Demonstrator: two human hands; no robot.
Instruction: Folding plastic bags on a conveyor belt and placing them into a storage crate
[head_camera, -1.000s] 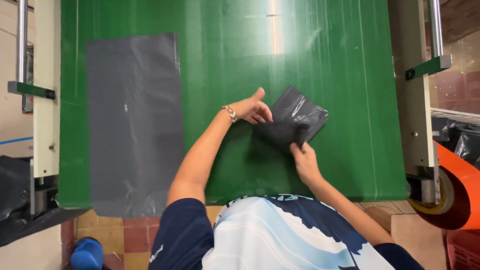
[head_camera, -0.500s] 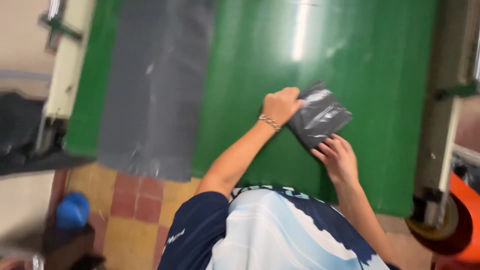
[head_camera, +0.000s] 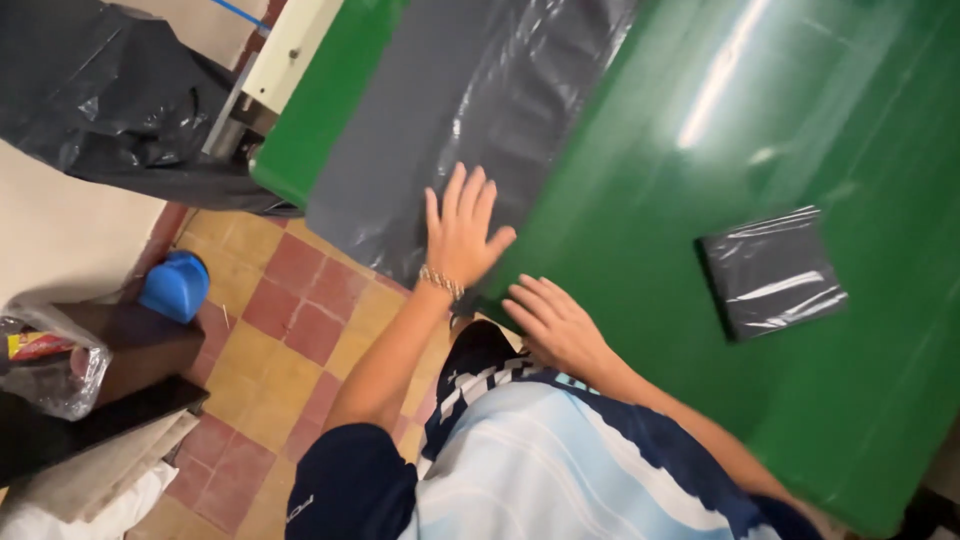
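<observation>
A flat grey plastic bag (head_camera: 470, 110) lies spread along the left part of the green table (head_camera: 650, 230), its near end hanging over the table edge. My left hand (head_camera: 462, 225), with a bracelet at the wrist, rests open and flat on that near end. Just to its right, my right hand (head_camera: 555, 325) is open at the table's near edge, holding nothing. A folded dark plastic bag (head_camera: 770, 272) lies by itself on the green surface to the right, away from both hands.
Black plastic sheeting (head_camera: 100, 90) hangs beside a white frame (head_camera: 280, 60) at the table's left end. On the tiled floor (head_camera: 270, 340) stand a blue object (head_camera: 175, 287) and a dark bench (head_camera: 110, 350) with a clear bag (head_camera: 50, 365).
Both hands left the folded dark bag on the table and moved left to the flat grey bag. The view swung left and downward.
</observation>
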